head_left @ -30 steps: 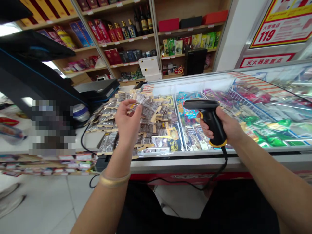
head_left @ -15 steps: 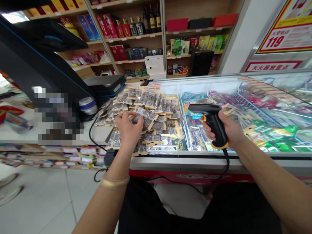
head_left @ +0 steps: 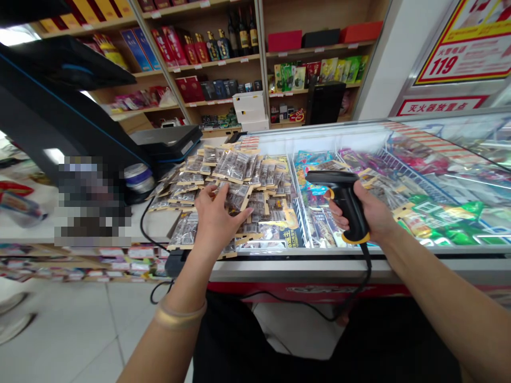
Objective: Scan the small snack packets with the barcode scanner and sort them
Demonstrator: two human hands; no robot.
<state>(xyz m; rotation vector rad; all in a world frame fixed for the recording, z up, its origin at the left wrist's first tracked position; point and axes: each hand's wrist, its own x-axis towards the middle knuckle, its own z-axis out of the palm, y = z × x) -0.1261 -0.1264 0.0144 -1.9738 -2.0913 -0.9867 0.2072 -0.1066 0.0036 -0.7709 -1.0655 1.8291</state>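
Observation:
A black barcode scanner (head_left: 351, 205) with yellow trim is gripped by its handle in my right hand (head_left: 373, 210). Its head points left, above the freezer, and a black cable hangs from its base. My left hand (head_left: 217, 213), thumb and fingers apart, rests on a heap of small clear packets (head_left: 233, 165) with tan edges. The fingertips touch packets near the front of the heap. What lies under the palm is hidden.
The heap covers the left part of a glass-topped freezer (head_left: 343, 250) with bagged goods inside. A dark register stand (head_left: 80, 133) and a round tub (head_left: 138, 180) are at left. Stocked shelves (head_left: 223, 61) rise behind. The cable (head_left: 287, 299) loops below the freezer edge.
My left hand has shifted slightly right and down over the packets, and its thumb has spread away from the fingers. My right hand holds the scanner much as before.

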